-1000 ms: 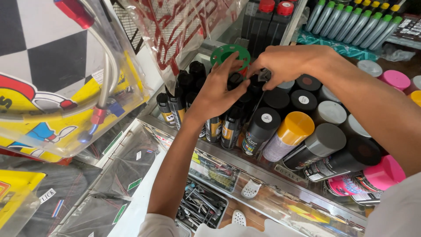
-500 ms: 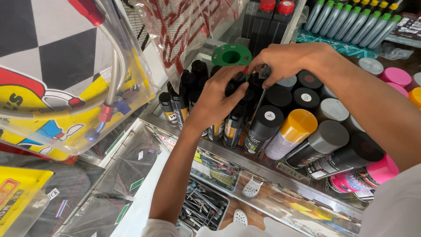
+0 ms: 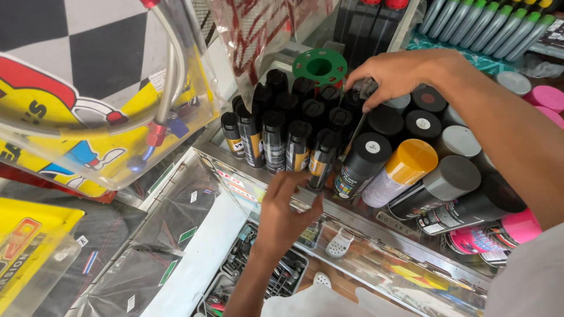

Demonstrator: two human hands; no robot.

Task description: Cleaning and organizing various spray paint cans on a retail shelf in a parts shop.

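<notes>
Gripping a black-capped can point(image 3: 365, 94) at upper centre, the right hand point(image 3: 399, 73) pinches; left hand point(image 3: 285, 214) hovers open, empty, below small black spray cans point(image 3: 294, 135).

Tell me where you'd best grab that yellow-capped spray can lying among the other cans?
Probably by the yellow cap, coming from above. The yellow-capped spray can leans cap-up toward the camera, packed between a black-capped can and a grey-capped can, so its sides look boxed in.

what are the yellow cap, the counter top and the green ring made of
Round yellow cap on a spray can: looks like smooth plastic, soft even sheen. Clear counter top: likely glass, see-through with reflections, metal-looking edge strip. Green flanged ring: probably matte plastic, though painted metal is possible.
</notes>
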